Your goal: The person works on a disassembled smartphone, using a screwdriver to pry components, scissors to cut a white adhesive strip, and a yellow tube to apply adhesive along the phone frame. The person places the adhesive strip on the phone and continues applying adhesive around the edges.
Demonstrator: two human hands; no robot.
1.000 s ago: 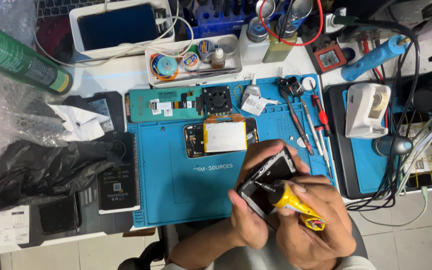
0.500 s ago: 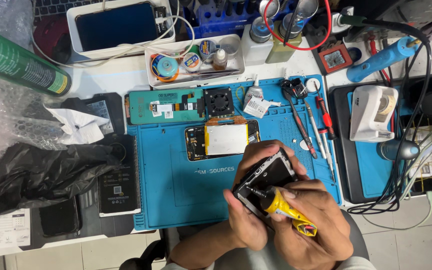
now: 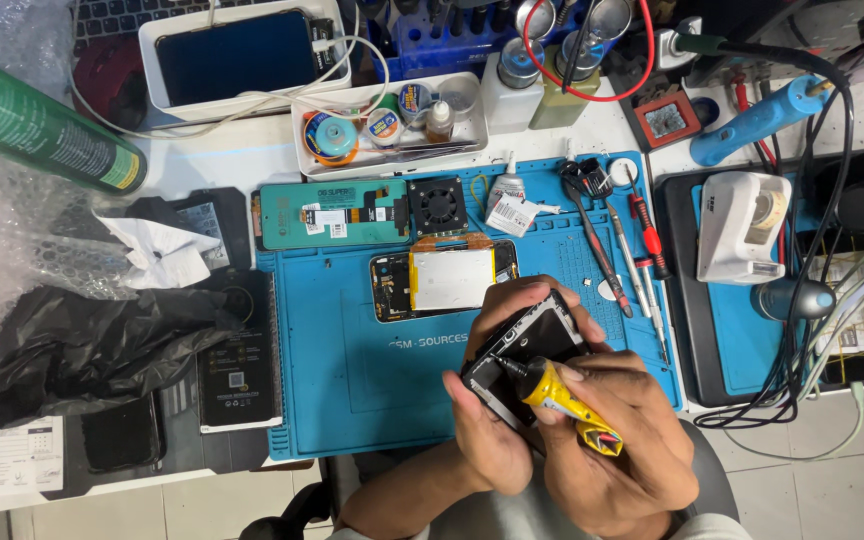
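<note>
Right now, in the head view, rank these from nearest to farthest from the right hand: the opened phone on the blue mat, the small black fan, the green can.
From the right hand:
1. Opened phone, on the blue mat just up-left of the hands.
2. Small black fan, farther up at the mat's top edge.
3. Green can, far off at the upper left, lying on the bench.

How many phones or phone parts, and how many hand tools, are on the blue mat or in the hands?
Phone bodies: 2, opened phone on blue mat, phone frame in left hand.
Screen panels: 1, green panel.
Screwdrivers: 2, yellow screwdriver in right hand, red screwdriver.
Total: 5
</note>
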